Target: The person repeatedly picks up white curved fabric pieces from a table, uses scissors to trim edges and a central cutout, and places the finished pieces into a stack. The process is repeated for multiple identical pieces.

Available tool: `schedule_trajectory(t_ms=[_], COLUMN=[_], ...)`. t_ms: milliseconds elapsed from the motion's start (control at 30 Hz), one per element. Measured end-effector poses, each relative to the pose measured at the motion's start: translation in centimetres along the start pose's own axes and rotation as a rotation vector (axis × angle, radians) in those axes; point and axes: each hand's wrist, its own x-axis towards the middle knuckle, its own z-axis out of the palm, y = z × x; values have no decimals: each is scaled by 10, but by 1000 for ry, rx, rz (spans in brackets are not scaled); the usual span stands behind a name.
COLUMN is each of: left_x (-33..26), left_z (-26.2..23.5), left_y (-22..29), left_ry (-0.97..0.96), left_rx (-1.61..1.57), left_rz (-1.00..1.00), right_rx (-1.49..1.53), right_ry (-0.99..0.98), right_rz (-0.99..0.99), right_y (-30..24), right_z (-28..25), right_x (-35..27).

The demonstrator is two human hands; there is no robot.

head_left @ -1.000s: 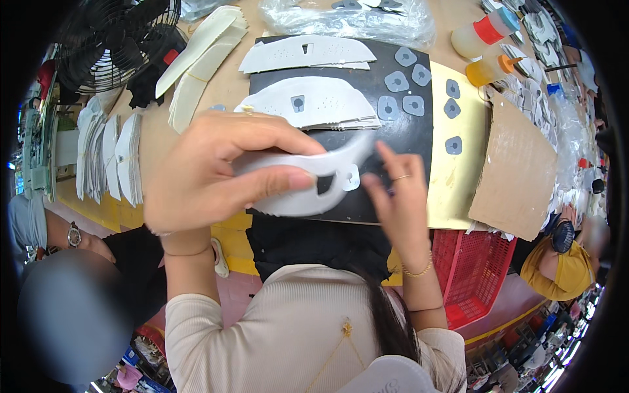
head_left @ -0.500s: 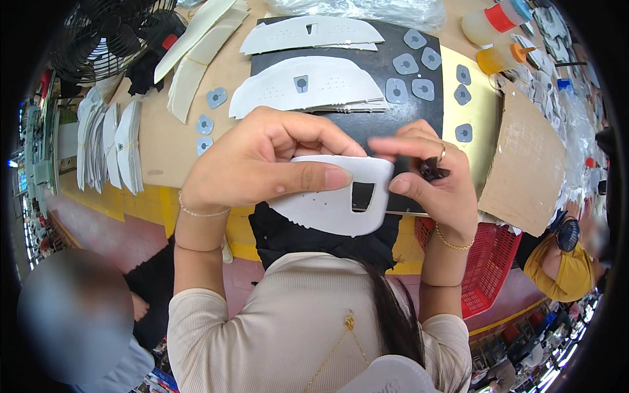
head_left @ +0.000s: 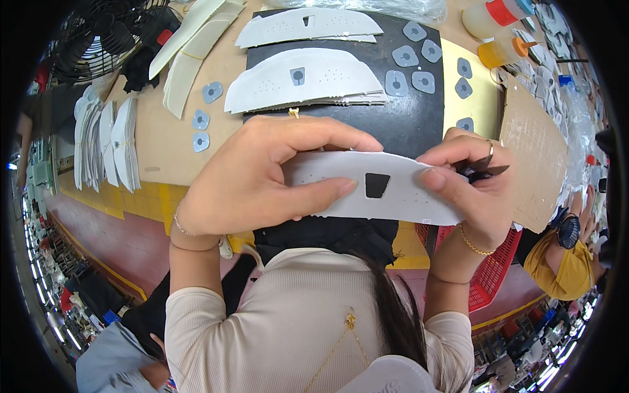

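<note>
The white piece (head_left: pixel 406 188) is spreading out straighter than half a second ago: my left fingers (head_left: pixel 346 188) are pinching its left part, right fingers (head_left: pixel 435 179) its right end. So its cutout (head_left: pixel 377 185) is sitting uncovered between both pinches. Right fingers are also holding a dark object (head_left: pixel 488 173), kind unclear. Stacked pieces (head_left: pixel 341 73) are lying beyond left fingers.

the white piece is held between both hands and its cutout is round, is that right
Not quite: the head view shows the cutout is four-sided, not round. The white piece is indeed held between the left hand and right hand.
</note>
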Motion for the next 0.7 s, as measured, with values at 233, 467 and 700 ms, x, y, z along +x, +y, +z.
schedule_trajectory(t_ms=[233, 467, 700], left_x=[3, -1, 4], left_z=[8, 23, 29], left_y=[-16, -45, -59], left_ry=[129, 334, 323], left_rx=[428, 617, 547], left_rz=[362, 826, 759], right_rx=[-382, -645, -634], right_ry=[274, 482, 434], right_rz=[-324, -780, -765], right_y=[-5, 13, 18], right_z=[12, 42, 53], right_x=[-12, -15, -17])
